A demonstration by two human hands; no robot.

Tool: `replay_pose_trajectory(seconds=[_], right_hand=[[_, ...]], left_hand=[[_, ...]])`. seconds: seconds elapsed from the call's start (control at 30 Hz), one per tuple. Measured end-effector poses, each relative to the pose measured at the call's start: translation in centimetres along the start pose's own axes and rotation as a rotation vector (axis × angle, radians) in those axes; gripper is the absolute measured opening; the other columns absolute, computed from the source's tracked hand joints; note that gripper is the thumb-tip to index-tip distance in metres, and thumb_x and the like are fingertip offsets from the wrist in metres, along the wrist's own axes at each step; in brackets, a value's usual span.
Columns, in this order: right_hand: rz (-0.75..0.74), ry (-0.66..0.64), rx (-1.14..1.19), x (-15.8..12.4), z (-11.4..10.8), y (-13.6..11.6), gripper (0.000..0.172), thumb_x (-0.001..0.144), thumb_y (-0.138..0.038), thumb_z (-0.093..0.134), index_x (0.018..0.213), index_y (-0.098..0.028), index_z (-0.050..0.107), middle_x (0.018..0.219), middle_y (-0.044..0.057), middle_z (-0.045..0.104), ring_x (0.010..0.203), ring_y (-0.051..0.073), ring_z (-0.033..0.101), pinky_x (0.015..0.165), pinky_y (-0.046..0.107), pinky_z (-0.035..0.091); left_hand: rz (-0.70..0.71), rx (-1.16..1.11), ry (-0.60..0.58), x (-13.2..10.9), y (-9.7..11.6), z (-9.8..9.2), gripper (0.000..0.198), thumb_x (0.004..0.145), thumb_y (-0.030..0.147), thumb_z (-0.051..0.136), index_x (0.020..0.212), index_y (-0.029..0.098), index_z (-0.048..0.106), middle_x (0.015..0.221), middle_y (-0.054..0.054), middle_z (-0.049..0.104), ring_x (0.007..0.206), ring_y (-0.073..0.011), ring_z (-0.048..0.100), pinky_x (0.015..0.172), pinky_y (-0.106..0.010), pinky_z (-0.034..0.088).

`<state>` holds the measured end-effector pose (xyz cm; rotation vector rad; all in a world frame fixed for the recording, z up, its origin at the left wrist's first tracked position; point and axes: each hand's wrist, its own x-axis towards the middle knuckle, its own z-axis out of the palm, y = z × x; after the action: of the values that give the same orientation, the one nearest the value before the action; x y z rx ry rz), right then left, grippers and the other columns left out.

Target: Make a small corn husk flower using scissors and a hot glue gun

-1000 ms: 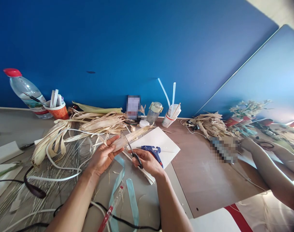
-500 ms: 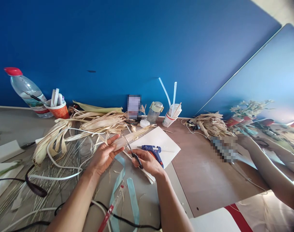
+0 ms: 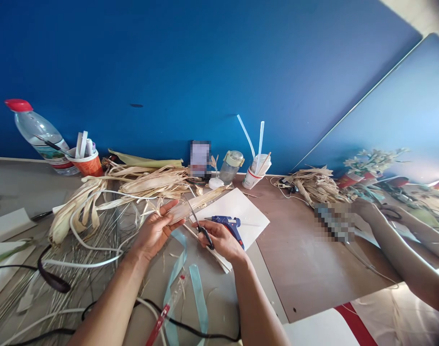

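Note:
My left hand (image 3: 157,232) pinches a pale dried corn husk (image 3: 180,211) near its lower end, and the strip stretches away up and to the right. In my right hand (image 3: 219,239) is a pair of scissors (image 3: 206,238) with dark handles. Their blades point up and left and cross the husk; I cannot tell whether they are cutting into it. Just beyond my right hand a blue glue gun (image 3: 226,221) lies on a sheet of white paper (image 3: 253,216). Light blue ribbon (image 3: 198,293) lies on the table below my hands.
Dried husks (image 3: 154,182), thin wires (image 3: 107,235) and white cable (image 3: 82,263) spread over the left. A bottle (image 3: 42,137), an orange cup (image 3: 87,166), a jar (image 3: 232,166) and a straw cup (image 3: 253,179) line the back. Another person's arm (image 3: 395,250) reaches in at right.
Very little differs. The scissor blade over the husk has shifted slightly to the right, while both hands keep nearly the same place and hold.

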<state>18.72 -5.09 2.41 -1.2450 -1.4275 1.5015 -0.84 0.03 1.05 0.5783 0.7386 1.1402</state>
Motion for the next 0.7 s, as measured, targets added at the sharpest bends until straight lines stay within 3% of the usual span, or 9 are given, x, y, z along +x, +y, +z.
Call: replay_pose_trajectory(seconds=[0.7], right_hand=[[-0.011, 0.013, 0.015, 0.29, 0.29, 0.19, 0.025, 0.079, -0.036, 0.06, 0.098, -0.019, 0.065, 0.059, -0.005, 0.049, 0.055, 0.011, 0.04, 0.056, 0.026, 0.029]], left_hand=[[0.018, -0.002, 0.015, -0.19, 0.15, 0.29, 0.032, 0.076, 0.007, 0.066, 0.107, 0.013, 0.071, 0.104, -0.008, 0.074, 0.084, -0.0174, 0.07, 0.076, -0.029, 0.062]])
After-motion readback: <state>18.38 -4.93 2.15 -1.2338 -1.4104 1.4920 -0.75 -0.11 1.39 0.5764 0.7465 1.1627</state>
